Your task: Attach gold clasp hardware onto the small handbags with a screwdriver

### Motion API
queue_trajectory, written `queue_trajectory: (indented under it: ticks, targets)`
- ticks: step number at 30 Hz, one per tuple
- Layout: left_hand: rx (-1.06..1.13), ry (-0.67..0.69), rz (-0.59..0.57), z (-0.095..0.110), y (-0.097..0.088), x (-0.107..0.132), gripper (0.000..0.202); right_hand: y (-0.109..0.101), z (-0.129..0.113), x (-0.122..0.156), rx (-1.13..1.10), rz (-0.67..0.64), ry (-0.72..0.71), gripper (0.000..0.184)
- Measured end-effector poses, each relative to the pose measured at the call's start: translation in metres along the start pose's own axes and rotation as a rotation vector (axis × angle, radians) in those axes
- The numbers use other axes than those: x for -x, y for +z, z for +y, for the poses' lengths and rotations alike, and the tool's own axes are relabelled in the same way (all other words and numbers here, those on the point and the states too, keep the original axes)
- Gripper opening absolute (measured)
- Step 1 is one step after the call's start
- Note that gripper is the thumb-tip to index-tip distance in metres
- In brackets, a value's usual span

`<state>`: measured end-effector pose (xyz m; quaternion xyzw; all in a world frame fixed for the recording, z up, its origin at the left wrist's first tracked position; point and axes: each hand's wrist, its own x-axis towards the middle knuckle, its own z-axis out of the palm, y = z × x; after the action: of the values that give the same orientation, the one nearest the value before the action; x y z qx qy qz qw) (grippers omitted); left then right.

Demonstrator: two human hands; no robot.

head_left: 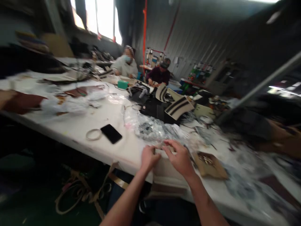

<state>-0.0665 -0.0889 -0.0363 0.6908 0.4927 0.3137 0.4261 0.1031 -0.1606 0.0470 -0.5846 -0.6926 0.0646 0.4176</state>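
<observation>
Close together at the table's front edge, both my hands are pinched. My left hand (150, 158) has its thumb and fingers pressed together. My right hand (179, 157) pinches just beside it. Something small seems to lie between the fingertips, too blurred to name. Right behind the fingers rests a crumpled clear plastic bag (152, 127) with dark grey bits in it. Below my hands, a pale beige panel or box (169, 171) is at the table edge. To the right of my right hand sits an open brown box (213, 169) with gold-coloured metal pieces.
A black phone (111, 133) and a pale ring (93, 134) lie left on the white table (77, 125). Striped pieces (180, 108) are piled behind the bag. Two people (127, 64) sit at the far side. Strip scraps (70, 197) lie on the floor.
</observation>
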Motion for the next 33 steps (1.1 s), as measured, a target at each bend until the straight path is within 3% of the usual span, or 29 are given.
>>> queue_trajectory:
  ticks: [3,5,8,14,17,24,30,33]
  targets:
    - [-0.069,-0.028,0.073,-0.01,0.042,-0.005,0.041,-0.037,0.056,0.037,0.024,0.042,0.248,0.022]
    - [-0.076,-0.002,0.072,-0.02,0.049,-0.012,0.041,-0.046,0.081,0.059,0.01,0.024,0.333,0.022]
    - [-0.063,-0.007,0.058,-0.025,0.043,-0.018,0.041,-0.043,0.101,0.076,-0.034,0.004,0.33,0.024]
    - [0.105,-0.088,-0.013,-0.017,0.03,-0.012,0.057,-0.032,0.119,0.072,-0.062,0.146,0.422,0.033]
    - [0.128,-0.1,-0.031,-0.014,0.028,-0.011,0.058,-0.032,0.127,0.069,-0.089,0.115,0.494,0.036]
    - [0.168,-0.128,-0.09,-0.003,0.026,-0.01,0.052,-0.037,0.139,0.07,-0.178,0.073,0.332,0.028]
    - [0.223,-0.194,-0.183,0.013,0.017,-0.013,0.048,-0.036,0.15,0.07,-0.266,0.063,0.333,0.028]
    - [0.246,-0.293,-0.181,0.016,0.015,-0.016,0.057,-0.036,0.149,0.066,-0.295,0.077,0.362,0.027]
